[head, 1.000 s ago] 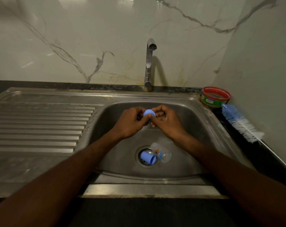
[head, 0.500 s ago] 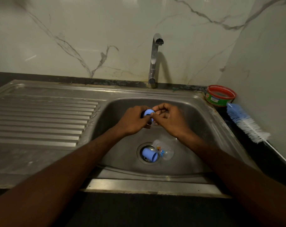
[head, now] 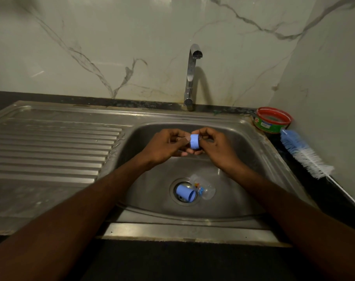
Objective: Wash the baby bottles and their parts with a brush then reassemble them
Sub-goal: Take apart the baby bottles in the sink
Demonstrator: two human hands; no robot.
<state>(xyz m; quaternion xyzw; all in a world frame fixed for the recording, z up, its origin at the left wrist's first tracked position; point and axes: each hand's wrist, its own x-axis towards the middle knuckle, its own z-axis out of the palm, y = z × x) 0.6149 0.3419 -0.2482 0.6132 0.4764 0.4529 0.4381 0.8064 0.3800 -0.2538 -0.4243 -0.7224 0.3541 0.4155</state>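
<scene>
Ring (head: 194, 141) turned sideways, nipple hidden

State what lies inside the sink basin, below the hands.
In the sink, a blue cap lies on its side over the drain, beside a clear bottle lying down. The cap covers much of the drain, so its holes are mostly hidden.

Dim kitchen corner w/ steel sink unit

Glossy white marble-look wall panels (head: 132, 47) w/ grey veins meet at right corner; curved chrome tap (head: 190, 78) at back; ribbed stainless steel drainboard (head: 50, 147) left of basin; dark stone countertop (head: 40, 96) strip behind; light low, greenish.
</scene>
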